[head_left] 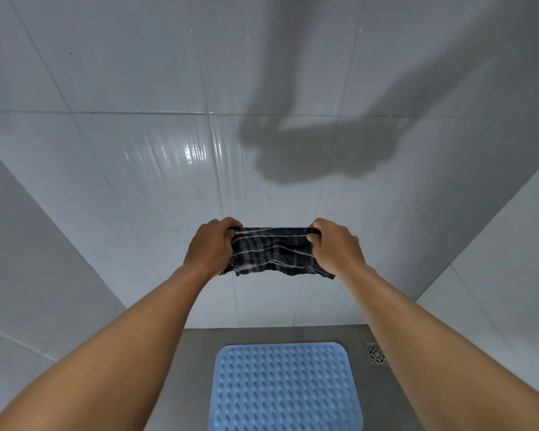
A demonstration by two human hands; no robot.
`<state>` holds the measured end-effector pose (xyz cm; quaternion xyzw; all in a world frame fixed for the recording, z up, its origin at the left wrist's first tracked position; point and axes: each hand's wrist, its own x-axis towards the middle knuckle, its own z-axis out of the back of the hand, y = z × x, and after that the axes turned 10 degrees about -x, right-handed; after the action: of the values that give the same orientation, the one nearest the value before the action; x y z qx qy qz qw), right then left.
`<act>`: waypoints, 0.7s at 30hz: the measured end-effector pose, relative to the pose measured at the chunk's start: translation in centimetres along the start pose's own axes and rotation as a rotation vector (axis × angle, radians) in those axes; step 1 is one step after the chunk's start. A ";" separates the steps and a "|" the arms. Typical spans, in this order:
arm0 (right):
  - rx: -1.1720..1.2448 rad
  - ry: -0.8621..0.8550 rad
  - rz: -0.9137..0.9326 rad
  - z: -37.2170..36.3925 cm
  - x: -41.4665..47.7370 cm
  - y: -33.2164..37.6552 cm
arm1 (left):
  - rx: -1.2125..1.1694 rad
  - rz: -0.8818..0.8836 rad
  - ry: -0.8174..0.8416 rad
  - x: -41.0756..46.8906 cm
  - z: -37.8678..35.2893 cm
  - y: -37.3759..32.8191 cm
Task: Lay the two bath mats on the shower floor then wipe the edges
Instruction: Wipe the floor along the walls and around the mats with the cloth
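Observation:
A dark cloth (276, 253) with thin white stripes hangs stretched between my two hands, in the air in front of the white tiled back wall. My left hand (210, 248) grips its left end and my right hand (335, 247) grips its right end, both fists closed on the fabric. Below, a light blue bath mat (285, 388) with a pattern of oval bumps lies flat on the grey shower floor (193, 362), between my forearms. Only one mat shows in the frame.
White glossy tiled walls (137, 169) close the stall at the back and on both sides. A small metal floor drain (376, 353) sits by the right wall, just right of the mat's far corner. Shadows of my arms fall on the back wall.

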<state>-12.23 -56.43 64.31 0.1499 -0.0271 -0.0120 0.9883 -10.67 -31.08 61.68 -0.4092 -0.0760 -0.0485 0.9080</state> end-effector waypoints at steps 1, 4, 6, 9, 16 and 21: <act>0.004 0.017 0.003 -1.1 0.3 0.2 | -0.009 0.022 0.003 0.1 -0.3 1.2; 0.013 0.061 0.014 -4.2 1.4 0.6 | -0.010 0.083 0.017 0.5 -1.2 4.3; 0.039 0.091 0.013 -6.3 2.3 0.7 | 0.003 0.116 0.026 0.7 -1.9 6.2; 0.065 0.134 0.028 -9.6 3.8 0.7 | 0.028 0.174 0.039 1.4 -3.1 8.9; 0.081 0.189 0.068 -20.8 7.0 -0.5 | 0.095 0.262 0.041 2.4 -8.9 18.0; 0.160 0.214 0.028 -33.1 8.6 -2.3 | 0.100 0.304 0.052 2.7 -15.5 28.5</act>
<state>-1.78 -49.06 32.48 0.2285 0.0757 0.0201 0.9704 -2.22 -23.96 31.01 -0.3688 0.0079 0.0829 0.9258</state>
